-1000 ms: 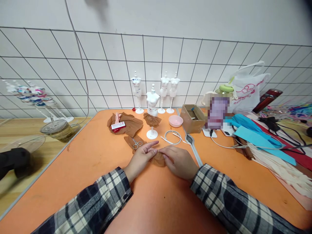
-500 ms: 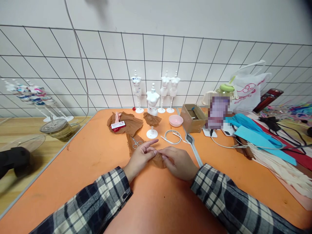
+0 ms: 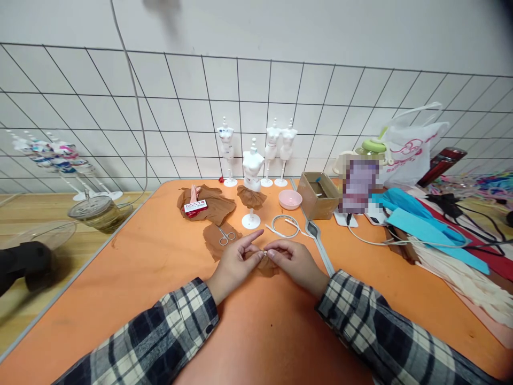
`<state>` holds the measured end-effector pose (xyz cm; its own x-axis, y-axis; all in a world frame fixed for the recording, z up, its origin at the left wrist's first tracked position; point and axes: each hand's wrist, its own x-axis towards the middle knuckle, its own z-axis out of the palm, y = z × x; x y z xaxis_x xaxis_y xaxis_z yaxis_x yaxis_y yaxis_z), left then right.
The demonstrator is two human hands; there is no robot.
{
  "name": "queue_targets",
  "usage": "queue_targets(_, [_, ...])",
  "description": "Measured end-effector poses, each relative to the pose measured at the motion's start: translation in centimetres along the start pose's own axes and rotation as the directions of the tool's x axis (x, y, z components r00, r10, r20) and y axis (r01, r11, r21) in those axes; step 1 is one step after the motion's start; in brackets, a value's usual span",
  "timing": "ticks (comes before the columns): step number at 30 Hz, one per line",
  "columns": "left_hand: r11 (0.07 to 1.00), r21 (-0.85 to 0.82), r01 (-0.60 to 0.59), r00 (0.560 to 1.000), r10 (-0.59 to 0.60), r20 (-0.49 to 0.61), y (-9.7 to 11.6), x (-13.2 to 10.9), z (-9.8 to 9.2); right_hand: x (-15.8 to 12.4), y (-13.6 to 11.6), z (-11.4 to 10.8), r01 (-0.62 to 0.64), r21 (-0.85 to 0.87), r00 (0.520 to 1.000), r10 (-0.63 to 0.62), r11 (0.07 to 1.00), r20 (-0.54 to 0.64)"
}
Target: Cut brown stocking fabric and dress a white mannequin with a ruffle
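On the orange table (image 3: 160, 278) my left hand (image 3: 236, 260) and my right hand (image 3: 294, 259) meet over a small piece of brown sheer fabric (image 3: 267, 265). Both pinch it between thumb and fingertips, slightly above the tabletop. My left index finger sticks out toward the far side. Small scissors (image 3: 225, 236) lie on another brown fabric scrap (image 3: 212, 240) just beyond my left hand. A white mini mannequin with a brown skirt (image 3: 252, 184) stands behind the hands.
A brown fabric pile with a red-white card (image 3: 206, 205), three more white mannequins (image 3: 272, 149), a pink bowl (image 3: 289, 199), a white headband (image 3: 284, 225), a cardboard box (image 3: 318, 194) and a wire grid wall (image 3: 160, 107) lie beyond. Blue and cream materials (image 3: 433, 230) crowd the right side.
Both hands have lifted the brown fabric piece a little off the table and drawn their fingertips together on it. The view has shifted slightly.
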<state>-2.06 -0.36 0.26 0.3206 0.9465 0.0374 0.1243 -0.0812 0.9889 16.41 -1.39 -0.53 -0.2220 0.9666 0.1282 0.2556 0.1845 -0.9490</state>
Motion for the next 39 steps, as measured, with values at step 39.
queue_targets(39, [0.962,0.266,-0.063,0.998,0.064,0.006,0.3,0.5,-0.7,-0.2,-0.3,-0.5,0.242,-0.389,0.967,-0.254,0.889,0.021])
